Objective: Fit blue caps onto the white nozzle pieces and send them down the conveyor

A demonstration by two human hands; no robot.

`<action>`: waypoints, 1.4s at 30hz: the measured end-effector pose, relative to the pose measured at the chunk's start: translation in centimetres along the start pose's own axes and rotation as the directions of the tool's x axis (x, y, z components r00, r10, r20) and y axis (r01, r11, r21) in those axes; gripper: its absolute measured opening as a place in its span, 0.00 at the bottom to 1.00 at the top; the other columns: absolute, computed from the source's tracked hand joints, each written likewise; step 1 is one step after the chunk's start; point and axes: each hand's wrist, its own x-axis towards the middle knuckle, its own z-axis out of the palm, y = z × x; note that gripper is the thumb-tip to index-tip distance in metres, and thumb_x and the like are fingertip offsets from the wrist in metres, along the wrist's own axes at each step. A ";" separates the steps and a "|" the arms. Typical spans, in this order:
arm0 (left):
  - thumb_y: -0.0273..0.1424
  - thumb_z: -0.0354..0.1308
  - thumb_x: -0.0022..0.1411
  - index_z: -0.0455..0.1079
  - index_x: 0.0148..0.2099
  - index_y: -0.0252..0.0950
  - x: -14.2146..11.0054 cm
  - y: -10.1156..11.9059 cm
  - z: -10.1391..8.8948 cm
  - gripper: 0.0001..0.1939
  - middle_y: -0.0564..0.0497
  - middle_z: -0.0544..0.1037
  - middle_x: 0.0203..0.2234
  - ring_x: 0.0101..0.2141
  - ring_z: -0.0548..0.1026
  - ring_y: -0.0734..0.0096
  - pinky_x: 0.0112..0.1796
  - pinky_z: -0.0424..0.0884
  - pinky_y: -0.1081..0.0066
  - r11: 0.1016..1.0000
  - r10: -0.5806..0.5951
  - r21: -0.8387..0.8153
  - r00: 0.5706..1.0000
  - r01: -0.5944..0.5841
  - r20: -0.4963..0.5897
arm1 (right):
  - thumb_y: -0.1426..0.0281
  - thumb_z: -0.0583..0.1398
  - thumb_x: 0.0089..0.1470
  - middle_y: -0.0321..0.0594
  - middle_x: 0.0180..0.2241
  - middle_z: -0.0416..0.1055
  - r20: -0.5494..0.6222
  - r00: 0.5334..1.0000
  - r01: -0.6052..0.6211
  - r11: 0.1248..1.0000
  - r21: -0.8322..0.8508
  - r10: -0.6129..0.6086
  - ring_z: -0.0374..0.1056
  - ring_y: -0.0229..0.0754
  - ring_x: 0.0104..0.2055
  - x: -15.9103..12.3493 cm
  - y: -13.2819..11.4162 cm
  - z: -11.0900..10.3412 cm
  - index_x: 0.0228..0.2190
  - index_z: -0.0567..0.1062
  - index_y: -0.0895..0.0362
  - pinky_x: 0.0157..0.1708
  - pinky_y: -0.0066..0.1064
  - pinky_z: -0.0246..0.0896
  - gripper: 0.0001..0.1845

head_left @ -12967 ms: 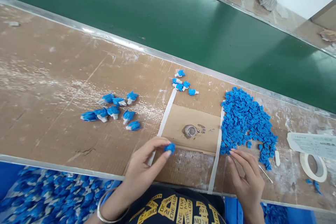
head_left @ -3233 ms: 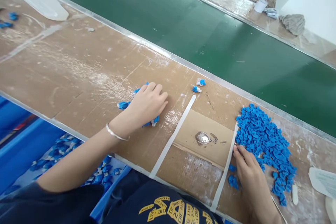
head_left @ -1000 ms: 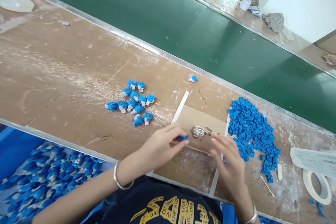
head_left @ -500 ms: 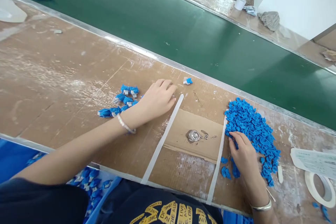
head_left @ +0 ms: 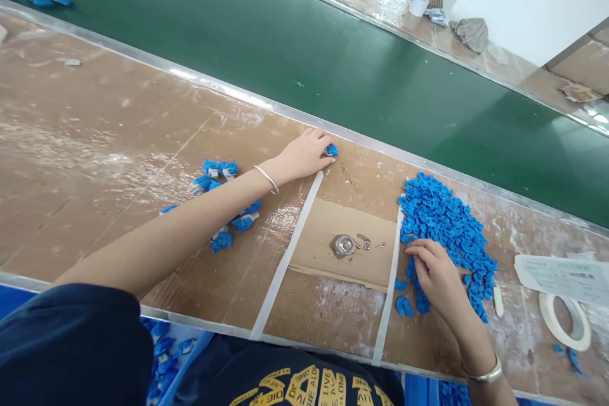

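The left hand has moved past the blue-and-white plastic parts, its fingertips now touching a lone part, grip unclear. Under the narrowly curled right hand lie loose blue pieces on the bench, any pinch hidden. The shirt reads "DIE ALONE".

White tape strips edge the brown cardboard, and a silver disc sits on it. Beyond the cardboard runs a dark green belt. To its right lies a heap of bright blue pieces, and farther right a white tape roll. To its left are blue-and-white parts. Below it, a navy shirt shows yellow lettering.
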 end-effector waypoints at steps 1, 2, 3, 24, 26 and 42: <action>0.32 0.55 0.63 0.70 0.49 0.30 0.1 0.1 0.0 0.15 0.38 0.71 0.47 0.50 0.69 0.51 0.51 0.67 0.56 1.000 -0.003 -0.006 1.000 0.003 0.001 | 0.73 0.51 0.63 0.45 0.39 0.76 -0.037 0.999 0.002 1.000 -0.028 -0.003 0.73 0.46 0.42 -0.1 0.0 -0.3 0.36 0.77 0.56 0.42 0.39 0.71 0.14; 0.32 0.55 0.63 0.71 0.48 0.29 0.2 0.2 0.0 0.14 0.38 0.72 0.46 0.49 0.70 0.51 0.50 0.68 0.56 1.000 -0.005 -0.017 1.000 0.005 0.003 | 0.71 0.52 0.64 0.46 0.39 0.76 -0.079 0.997 -0.002 0.998 -0.063 -0.003 0.73 0.46 0.43 -0.3 -0.1 -0.5 0.38 0.76 0.56 0.43 0.39 0.71 0.13; 0.31 0.55 0.63 0.71 0.47 0.29 0.2 0.3 0.0 0.13 0.38 0.73 0.44 0.48 0.70 0.52 0.49 0.68 0.57 1.000 -0.006 -0.028 1.000 0.006 0.006 | 0.70 0.53 0.64 0.46 0.40 0.76 -0.120 0.993 -0.017 0.995 -0.100 0.004 0.73 0.46 0.43 -0.7 -0.2 -0.6 0.40 0.76 0.56 0.43 0.40 0.71 0.12; 0.37 0.68 0.53 0.76 0.41 0.38 -19.6 8.8 0.5 0.14 0.50 0.79 0.30 0.31 0.75 0.68 0.35 0.73 0.69 0.165 -0.387 -0.944 0.899 0.286 0.204 | 0.67 0.50 0.67 0.54 0.45 0.76 -0.152 0.988 -0.070 0.952 -0.298 0.025 0.73 0.51 0.48 -3.3 -1.7 2.6 0.43 0.78 0.59 0.47 0.47 0.72 0.18; 0.39 0.70 0.52 0.76 0.41 0.37 -20.7 10.0 1.8 0.16 0.51 0.79 0.29 0.29 0.74 0.70 0.33 0.73 0.70 -0.025 -0.433 -0.956 0.859 0.292 0.273 | 0.67 0.50 0.67 0.53 0.45 0.77 -0.179 0.984 -0.078 0.951 -0.299 0.024 0.74 0.51 0.48 -3.1 -1.7 2.9 0.41 0.78 0.59 0.47 0.46 0.73 0.18; 0.41 0.71 0.51 0.75 0.41 0.34 -20.6 11.7 3.2 0.20 0.50 0.79 0.28 0.29 0.75 0.70 0.33 0.73 0.69 -0.384 -0.280 -0.865 0.852 0.322 0.442 | 0.66 0.54 0.65 0.50 0.43 0.78 -0.257 0.966 -0.063 0.981 -0.185 0.014 0.74 0.51 0.46 -1.5 -5.1 1.6 0.50 0.74 0.57 0.45 0.45 0.71 0.16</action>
